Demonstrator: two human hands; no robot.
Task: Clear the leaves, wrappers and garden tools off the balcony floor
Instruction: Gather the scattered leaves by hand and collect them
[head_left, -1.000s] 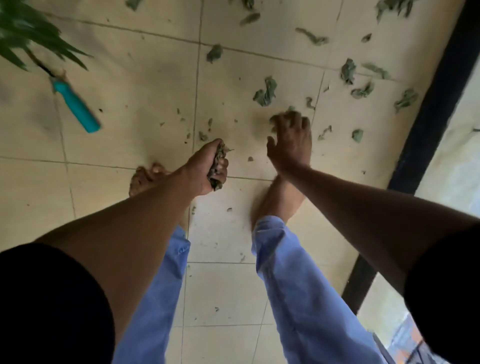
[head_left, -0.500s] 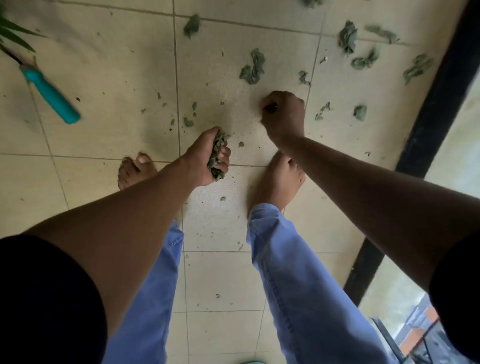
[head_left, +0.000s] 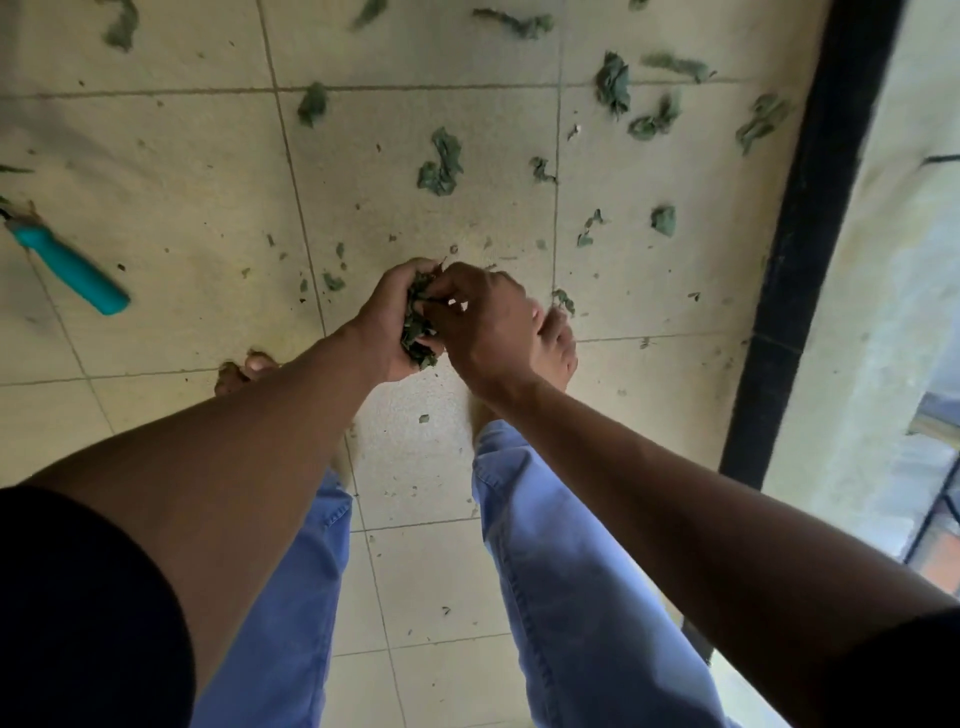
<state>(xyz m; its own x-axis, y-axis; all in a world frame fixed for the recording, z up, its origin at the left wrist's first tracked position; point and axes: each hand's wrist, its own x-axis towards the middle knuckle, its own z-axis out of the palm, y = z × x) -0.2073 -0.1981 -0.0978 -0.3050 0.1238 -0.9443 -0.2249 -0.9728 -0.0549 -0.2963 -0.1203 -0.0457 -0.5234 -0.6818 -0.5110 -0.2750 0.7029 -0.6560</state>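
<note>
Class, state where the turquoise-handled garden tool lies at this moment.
In the head view, the turquoise-handled tool lies on the tiled floor at the far left edge, well left of the left hand and clear of the leaf scraps.

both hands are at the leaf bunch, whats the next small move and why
Probably tuck the fresh bit in, then free the right hand. The left hand grips the leaf bunch, and the curled leaf clump lies just ahead on the tiled floor.
</note>
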